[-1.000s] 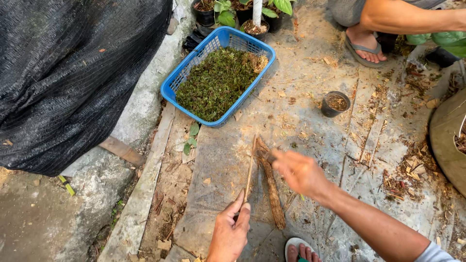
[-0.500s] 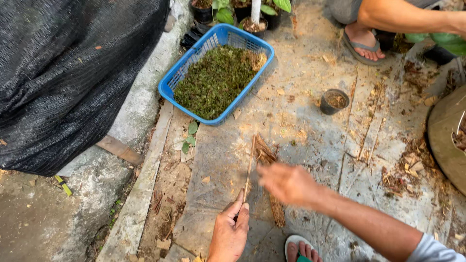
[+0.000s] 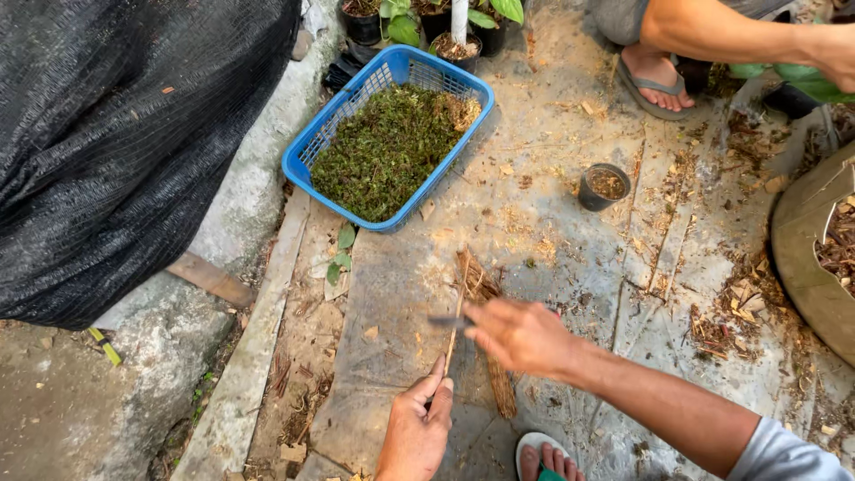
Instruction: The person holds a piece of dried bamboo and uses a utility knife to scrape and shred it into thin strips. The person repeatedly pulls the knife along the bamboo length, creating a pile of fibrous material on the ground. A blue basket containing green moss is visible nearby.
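a thin stick (image 3: 456, 325) is pinched at its lower end by the left hand (image 3: 417, 432), thumb and fingers closed on it so that the upper length stands free and angled away from the body. the right hand (image 3: 521, 337) is closed around a small dark blade (image 3: 450, 321), laid across the stick near its middle; the stick is held low and steady, seemingly so the blade can be worked against it. both hands are kept just above the concrete floor (image 3: 552, 232), over a bundle of brown fibre strips (image 3: 485, 343) lying flat beneath them (likely kept there for easy reach).

a blue plastic basket (image 3: 312, 142) filled with green moss-like matter (image 3: 387, 147) sits well apart, up and to the left, beside black shade netting (image 3: 134, 142). a small black pot (image 3: 605, 186) stands alone on the floor, near the middle. potted plants (image 3: 445, 22) line the top edge. another person's sandalled foot (image 3: 655, 80) and forearm are seen at upper right. the wearer's own sandalled toes (image 3: 548, 459) show at the bottom edge.
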